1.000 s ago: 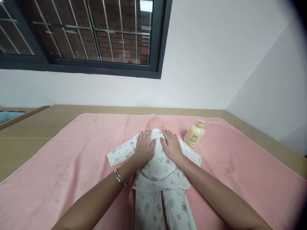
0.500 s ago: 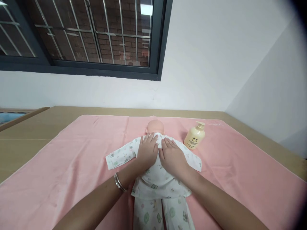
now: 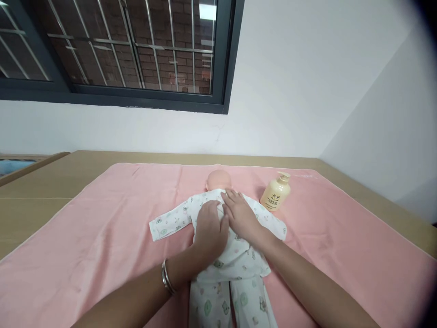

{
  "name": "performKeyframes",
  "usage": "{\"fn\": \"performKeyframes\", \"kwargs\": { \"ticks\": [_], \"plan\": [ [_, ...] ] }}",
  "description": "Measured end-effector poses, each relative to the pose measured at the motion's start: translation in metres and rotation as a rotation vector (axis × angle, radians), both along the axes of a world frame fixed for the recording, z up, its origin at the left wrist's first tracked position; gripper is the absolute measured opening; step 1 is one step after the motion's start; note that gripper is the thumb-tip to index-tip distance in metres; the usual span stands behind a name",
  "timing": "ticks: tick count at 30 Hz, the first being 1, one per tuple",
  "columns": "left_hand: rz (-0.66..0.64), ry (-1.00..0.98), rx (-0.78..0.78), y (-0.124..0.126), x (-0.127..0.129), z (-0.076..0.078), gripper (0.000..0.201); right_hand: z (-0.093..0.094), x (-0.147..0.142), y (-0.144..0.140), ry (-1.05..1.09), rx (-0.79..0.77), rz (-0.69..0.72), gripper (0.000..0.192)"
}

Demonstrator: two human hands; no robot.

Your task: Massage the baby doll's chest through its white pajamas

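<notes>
A baby doll (image 3: 235,259) in a white printed top and trousers lies stretched out, its bald head (image 3: 219,180) at the far end and its sleeves spread to both sides. No face shows on it. My right hand (image 3: 241,216) rests flat on the upper part of the top, fingers extended toward the neck. Beside it, my left hand (image 3: 210,230) is over the middle of the top, with fingers gently curved and thumb apart; it is slightly blurred, and whether its palm touches the cloth is hidden. Neither hand grips anything.
Under the doll is a pink sheet (image 3: 112,214) spread on a wooden surface (image 3: 95,159). A pale yellow pump bottle (image 3: 275,193) stands by the doll's right-hand sleeve. A white wall (image 3: 273,91) and a dark-framed barred window (image 3: 143,98) rise behind.
My left hand has drawn back a little toward me, its fingers curving more. The right hand has slid slightly up and left, toward the neck of the top.
</notes>
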State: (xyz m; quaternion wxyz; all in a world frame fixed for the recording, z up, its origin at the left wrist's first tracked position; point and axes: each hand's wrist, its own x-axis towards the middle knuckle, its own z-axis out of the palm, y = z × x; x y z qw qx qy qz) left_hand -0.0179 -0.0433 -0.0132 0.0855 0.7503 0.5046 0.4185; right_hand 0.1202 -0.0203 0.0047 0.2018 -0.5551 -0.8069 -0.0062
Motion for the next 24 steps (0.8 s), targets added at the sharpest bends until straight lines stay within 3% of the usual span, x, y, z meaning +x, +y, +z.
{"fn": "performKeyframes", "kwargs": {
  "ticks": [3,7,9,12,16,24],
  "plan": [
    [-0.001,-0.121,-0.106,0.028,-0.006,0.002,0.045,0.002,-0.018,-0.034,-0.105,0.052,0.035,0.048],
    [-0.093,-0.040,-0.218,0.061,-0.015,-0.004,0.042,0.002,-0.033,-0.065,-0.110,0.036,0.020,0.049],
    [-0.088,0.004,-0.206,0.067,-0.017,-0.007,0.045,0.001,-0.031,-0.061,-0.059,0.006,-0.005,0.051],
    [-0.081,0.042,-0.153,0.066,-0.016,-0.011,0.046,-0.001,-0.018,-0.035,0.037,-0.050,-0.095,0.055],
    [-0.059,0.069,-0.109,0.059,-0.014,-0.012,0.046,-0.006,0.000,-0.004,0.150,-0.088,-0.112,0.059],
    [-0.065,0.163,0.013,0.047,-0.014,-0.015,0.045,-0.020,0.002,-0.001,0.212,-0.083,-0.169,0.066]
  ]
}}
